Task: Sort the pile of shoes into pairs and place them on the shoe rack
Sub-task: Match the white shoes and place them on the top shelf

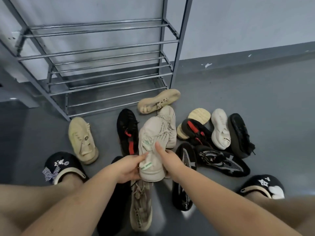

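a person's left hand and right hand both grip a pale grey sneaker by its heel end, raised above the shoe pile on the floor. what looks like its match lies just behind it, though the overlap makes this hard to confirm. the metal shoe rack stands bare, so nothing is placed yet and all the sorting remains.

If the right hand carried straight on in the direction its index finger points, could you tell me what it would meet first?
The right hand points up-left along the grey-white sneaker that both hands hold, so the finger already lies on that shoe. Beyond its toe, the black shoe with red trim seems next, though depth is unclear.
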The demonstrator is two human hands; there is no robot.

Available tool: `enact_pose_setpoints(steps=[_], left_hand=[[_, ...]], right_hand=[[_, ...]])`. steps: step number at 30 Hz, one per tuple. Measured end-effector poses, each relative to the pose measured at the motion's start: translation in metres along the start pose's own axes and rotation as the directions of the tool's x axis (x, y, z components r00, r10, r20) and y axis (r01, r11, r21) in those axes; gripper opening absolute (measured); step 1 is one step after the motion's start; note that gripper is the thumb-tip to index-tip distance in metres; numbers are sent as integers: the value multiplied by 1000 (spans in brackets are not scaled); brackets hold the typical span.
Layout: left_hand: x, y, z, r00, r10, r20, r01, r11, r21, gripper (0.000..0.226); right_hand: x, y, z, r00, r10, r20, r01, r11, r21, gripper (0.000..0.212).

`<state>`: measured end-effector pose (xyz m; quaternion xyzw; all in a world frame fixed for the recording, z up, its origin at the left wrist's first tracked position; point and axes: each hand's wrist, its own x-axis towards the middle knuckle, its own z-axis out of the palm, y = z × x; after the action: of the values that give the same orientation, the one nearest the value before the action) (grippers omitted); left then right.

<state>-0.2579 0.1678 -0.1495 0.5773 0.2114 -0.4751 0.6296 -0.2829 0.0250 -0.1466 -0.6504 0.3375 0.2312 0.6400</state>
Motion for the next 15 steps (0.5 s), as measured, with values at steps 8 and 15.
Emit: enact_pose_setpoints(steps=[8, 15], left_hand=[[4, -17, -26, 997, 9, -73, -4, 998, 67, 30], [12, -16, -17, 994, 49, -102, -53, 998, -33, 40]], right_hand=[[-2, 27, 21, 971, 93, 220, -100, 995, 23, 68], [10, 27, 17, 983, -37, 178, 35, 999, 12, 67]])
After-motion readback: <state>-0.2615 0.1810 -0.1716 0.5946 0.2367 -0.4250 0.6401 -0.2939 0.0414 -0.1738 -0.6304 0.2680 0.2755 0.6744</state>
